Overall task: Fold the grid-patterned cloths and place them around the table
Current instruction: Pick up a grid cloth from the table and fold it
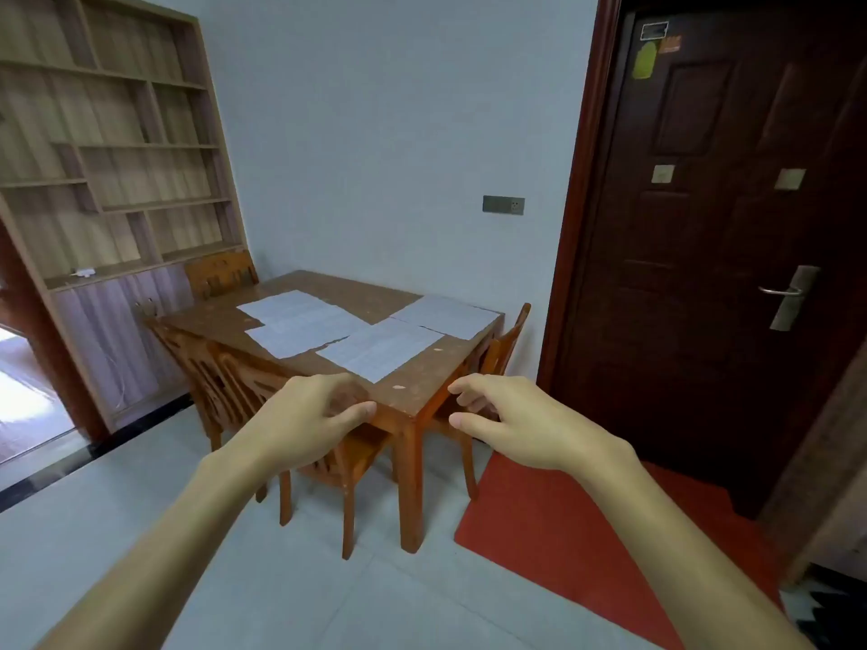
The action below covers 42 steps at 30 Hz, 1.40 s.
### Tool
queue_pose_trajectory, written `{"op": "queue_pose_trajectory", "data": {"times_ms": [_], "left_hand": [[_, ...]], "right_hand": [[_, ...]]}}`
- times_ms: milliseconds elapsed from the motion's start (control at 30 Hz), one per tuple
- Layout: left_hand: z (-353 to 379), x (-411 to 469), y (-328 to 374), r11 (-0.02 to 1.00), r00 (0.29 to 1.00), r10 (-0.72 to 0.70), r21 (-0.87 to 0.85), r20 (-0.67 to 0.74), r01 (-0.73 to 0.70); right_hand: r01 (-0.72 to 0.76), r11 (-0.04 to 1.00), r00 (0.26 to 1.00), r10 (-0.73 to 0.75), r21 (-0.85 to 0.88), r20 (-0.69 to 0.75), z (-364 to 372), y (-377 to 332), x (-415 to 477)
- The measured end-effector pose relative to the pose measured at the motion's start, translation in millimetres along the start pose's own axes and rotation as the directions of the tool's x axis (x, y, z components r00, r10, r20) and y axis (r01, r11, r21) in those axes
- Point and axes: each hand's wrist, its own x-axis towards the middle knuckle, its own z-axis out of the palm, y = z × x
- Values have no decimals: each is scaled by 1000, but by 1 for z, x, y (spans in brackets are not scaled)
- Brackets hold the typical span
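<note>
Cloths [380,347]: spread flat on the table [413,391].
Left hand [305,424]: empty, grip open, before the table's corner.
Right hand [516,422]: likewise.

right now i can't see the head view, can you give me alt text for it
Two empty hands, left hand and right hand, reach toward a wooden table where pale cloths lie flat, chairs around it and a dark door at right.

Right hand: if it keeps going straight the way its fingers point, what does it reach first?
Probably the near corner of the wooden table, just beyond the right hand, then the closest grid-patterned cloth. Depth is unclear in this wide view.
</note>
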Motion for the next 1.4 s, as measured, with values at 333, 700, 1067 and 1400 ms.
{"op": "queue_pose_trajectory", "data": {"times_ms": [333,700,1067,1400], "left_hand": [[-76,31,-134,999,1000,-4,-52,-10,4],[-96,95,-254,997,1000,0,-72,31,2],[-108,218,-375,998,998,-55,-18,38,55],[-134,320,-472,988,989,-149,-39,18,149]], "right_hand": [[-15,999,995,11,-40,-95,35,-82,117],[-46,999,991,47,12,-128,82,-111,245],[-4,1000,998,5,16,-60,122,-88,436],[45,998,999,-45,37,-11,136,-84,615]]}}
